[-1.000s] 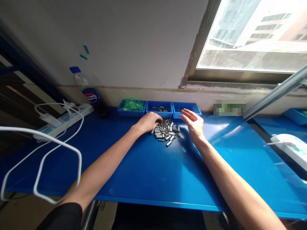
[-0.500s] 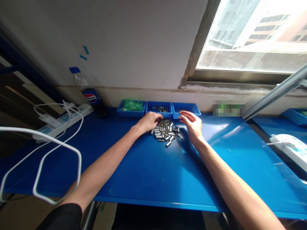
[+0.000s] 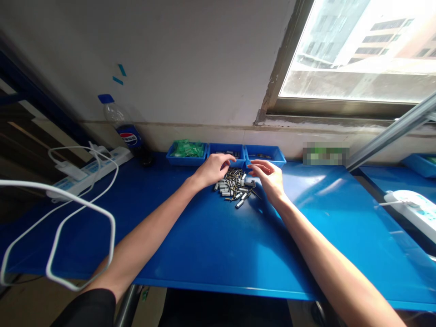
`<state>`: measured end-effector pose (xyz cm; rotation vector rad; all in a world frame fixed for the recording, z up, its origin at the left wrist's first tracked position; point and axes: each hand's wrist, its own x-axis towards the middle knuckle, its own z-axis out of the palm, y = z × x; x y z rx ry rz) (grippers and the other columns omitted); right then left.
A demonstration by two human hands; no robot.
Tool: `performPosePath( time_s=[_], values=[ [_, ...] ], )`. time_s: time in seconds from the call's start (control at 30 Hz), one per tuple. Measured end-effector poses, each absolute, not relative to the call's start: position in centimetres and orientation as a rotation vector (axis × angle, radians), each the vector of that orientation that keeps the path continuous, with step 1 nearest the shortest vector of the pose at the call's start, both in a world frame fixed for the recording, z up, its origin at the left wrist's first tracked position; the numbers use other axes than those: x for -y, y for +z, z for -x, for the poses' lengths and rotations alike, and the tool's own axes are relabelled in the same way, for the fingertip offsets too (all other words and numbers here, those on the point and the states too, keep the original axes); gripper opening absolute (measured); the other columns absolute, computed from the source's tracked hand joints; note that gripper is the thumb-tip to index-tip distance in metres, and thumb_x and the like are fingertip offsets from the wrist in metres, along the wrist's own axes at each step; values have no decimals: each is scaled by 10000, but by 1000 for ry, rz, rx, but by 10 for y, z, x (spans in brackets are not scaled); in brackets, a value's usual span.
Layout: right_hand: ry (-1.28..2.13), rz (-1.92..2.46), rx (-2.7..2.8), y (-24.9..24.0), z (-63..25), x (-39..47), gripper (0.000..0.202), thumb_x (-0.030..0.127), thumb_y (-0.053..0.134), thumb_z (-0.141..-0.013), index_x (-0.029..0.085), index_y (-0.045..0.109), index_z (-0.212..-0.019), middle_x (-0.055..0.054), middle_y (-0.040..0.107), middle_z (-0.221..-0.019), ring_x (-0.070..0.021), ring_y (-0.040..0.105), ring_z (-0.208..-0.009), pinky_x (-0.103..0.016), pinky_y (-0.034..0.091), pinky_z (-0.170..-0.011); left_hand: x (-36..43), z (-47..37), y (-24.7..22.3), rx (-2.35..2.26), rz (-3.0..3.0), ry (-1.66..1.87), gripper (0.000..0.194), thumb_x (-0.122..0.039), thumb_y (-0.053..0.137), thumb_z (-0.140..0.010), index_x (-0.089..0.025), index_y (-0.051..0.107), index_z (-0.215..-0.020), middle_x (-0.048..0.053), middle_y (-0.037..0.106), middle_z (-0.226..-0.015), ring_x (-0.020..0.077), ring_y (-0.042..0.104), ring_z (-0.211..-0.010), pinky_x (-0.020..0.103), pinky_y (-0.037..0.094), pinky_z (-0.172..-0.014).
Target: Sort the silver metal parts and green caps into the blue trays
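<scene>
My left hand (image 3: 214,169) is over the front edge of the middle blue bin (image 3: 223,149), with index finger stretched out and thumb apart from it; I see nothing held. To the right, my right hand (image 3: 270,180) hovers in front of the right blue bin (image 3: 277,158), its fingertips slightly apart and pointing left, with nothing visible between them. Below and between both hands lies a pile of small metal parts (image 3: 235,185), silver cylinders mixed with thin dark and brass-coloured pins. Grey cylinders show in the middle bin, and several thin pins lie in the right one.
A left blue bin (image 3: 185,161) holds green plastic packets (image 3: 187,148). Behind the left arm stand a cola bottle (image 3: 129,136) and a power strip (image 3: 98,171) with looping white cables (image 3: 112,227). Another power strip (image 3: 413,211) is at the right, near a metal strut (image 3: 391,129).
My left hand has risen from the pile to the middle bin's front edge, its fingers extending. My right hand has moved left and slightly down, away from the right bin.
</scene>
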<state>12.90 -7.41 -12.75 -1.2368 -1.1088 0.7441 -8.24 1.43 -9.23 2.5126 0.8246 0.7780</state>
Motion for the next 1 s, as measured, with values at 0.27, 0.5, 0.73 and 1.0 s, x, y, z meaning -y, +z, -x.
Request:
performPosePath(
  time_s=[0.27,0.5,0.73,1.0],
  values=[
    [769,1245,1137,-129,-129,74,313,450,743,-845,221,771,-1057,-65,803,-957,-198,727,-751,-364,581,-762,-11,88,-94,-1023,-2686,275,365,-56,605,-875,-208,795,-1146,84,772,-1201,252,727,-1122,312,566,-978],
    [788,1245,1137,-129,-129,74,308,456,737,-844,228,769,-1048,-55,799,-931,-194,720,-742,-354,584,-754,-22,88,-107,-1012,-2591,480,309,-24,640,-798,-148,803,-1030,93,784,-990,204,734,-877,270,582,-807],
    [801,1270,1135,-128,-129,75,332,472,739,-827,223,763,-1044,-57,796,-932,-201,719,-750,-369,595,-768,-26,88,-112,-996,-2536,557,314,-28,635,-793,-151,796,-1033,66,778,-878,185,727,-795,260,574,-769],
    [832,1274,1134,-127,-127,76,337,466,736,-828,219,766,-1056,-55,793,-890,-198,709,-737,-358,584,-745,-21,92,-104,-1132,-2637,454,288,-142,720,-802,-184,794,-1078,98,789,-1024,235,742,-901,298,587,-823]
  ],
)
